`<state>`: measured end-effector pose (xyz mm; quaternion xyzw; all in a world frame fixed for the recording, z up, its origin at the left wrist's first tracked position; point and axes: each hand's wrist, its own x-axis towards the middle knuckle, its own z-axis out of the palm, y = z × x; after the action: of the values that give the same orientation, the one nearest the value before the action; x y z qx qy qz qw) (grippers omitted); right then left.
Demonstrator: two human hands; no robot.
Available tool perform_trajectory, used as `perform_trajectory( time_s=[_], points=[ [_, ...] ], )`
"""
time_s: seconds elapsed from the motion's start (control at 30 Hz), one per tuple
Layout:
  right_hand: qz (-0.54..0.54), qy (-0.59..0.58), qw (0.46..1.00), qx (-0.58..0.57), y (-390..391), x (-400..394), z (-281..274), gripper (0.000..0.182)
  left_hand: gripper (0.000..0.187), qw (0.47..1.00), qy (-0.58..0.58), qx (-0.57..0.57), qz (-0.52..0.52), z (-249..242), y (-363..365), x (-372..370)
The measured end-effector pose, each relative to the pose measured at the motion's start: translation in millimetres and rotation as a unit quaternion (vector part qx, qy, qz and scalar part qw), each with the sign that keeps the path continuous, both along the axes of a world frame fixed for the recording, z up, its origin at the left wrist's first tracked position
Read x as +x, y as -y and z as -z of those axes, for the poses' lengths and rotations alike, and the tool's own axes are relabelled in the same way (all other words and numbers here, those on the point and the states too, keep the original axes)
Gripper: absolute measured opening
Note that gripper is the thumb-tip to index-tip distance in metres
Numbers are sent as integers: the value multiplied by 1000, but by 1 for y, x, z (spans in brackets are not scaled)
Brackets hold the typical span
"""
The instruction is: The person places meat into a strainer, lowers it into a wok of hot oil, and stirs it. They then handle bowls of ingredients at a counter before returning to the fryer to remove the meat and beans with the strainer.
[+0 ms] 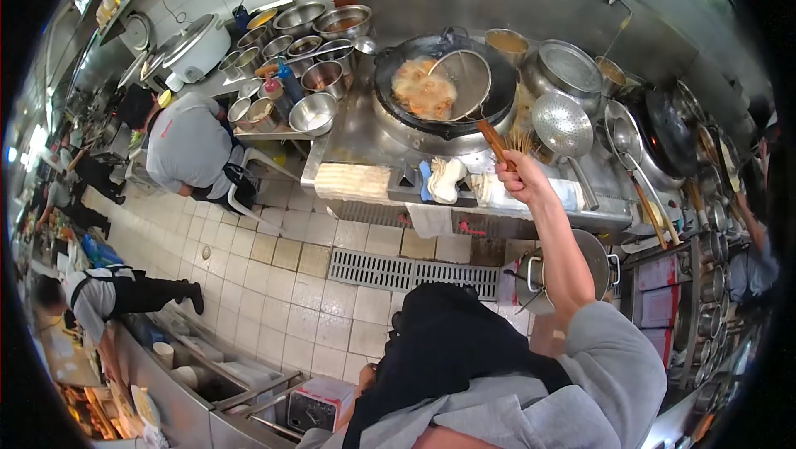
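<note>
Head camera, looking steeply down over a commercial kitchen line: the right hand (521,175) is clenched around the wooden handle (495,140) of a wire skimmer (461,82), arm stretched forward from a grey sleeve (618,366). The skimmer's round mesh bowl lies tilted inside the black wok (398,109), its rim just beside or touching the golden fried food (421,88) that floats in the oil on the wok's left half. Whether the mesh actually dips under the food cannot be told. The left hand is not visible.

Around the wok, the steel range top (356,130) carries a folded white cloth (445,177) at its front edge, just left of the clenched hand. To the right of the handle a perforated steel ladle (562,124) rests with its bowl up, near a lidded steel pot (570,67), and a small container of brownish sauce (507,41) sits behind the wok. Farther right a second dark wok (667,138) stands on its own burner. Left of the range, a cluster of steel seasoning bowls (308,59) fills a side shelf, with a white rice cooker (197,47) beyond it.

Below the range a steel pot with handles (597,262) sits near the floor, and a metal drain grate (406,271) runs across the pale tiled floor (274,283). A person in a grey shirt (189,146) bends at the bowl shelf, another person (108,291) leans over a counter at lower left, and a co-worker's arm (750,229) shows at the far right.
</note>
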<state>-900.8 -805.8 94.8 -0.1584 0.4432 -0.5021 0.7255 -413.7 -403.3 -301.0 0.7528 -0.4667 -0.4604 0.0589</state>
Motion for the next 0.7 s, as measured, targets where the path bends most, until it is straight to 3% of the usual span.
perform_trajectory(
  time_s=[0.13,0.3,0.4,0.53,0.7],
  points=[
    [11,-119,992,-34,-10,7,-18,15,30,1000,-6,16,7,18,-11,6],
    [7,-236,970,-60,-5,3,-18,22,31,995,-23,48,-82,-65,48,-29],
    [22,-263,962,-72,4,-1,-14,22,29,992,1,-123,-19,9,42,-5],
    [41,-280,954,-99,15,-21,-7,17,22,991,-36,-24,-123,-57,66,-30],
    [83,-250,959,-108,28,-43,-2,12,21,984,-89,14,-151,-63,46,-31]
  ],
)
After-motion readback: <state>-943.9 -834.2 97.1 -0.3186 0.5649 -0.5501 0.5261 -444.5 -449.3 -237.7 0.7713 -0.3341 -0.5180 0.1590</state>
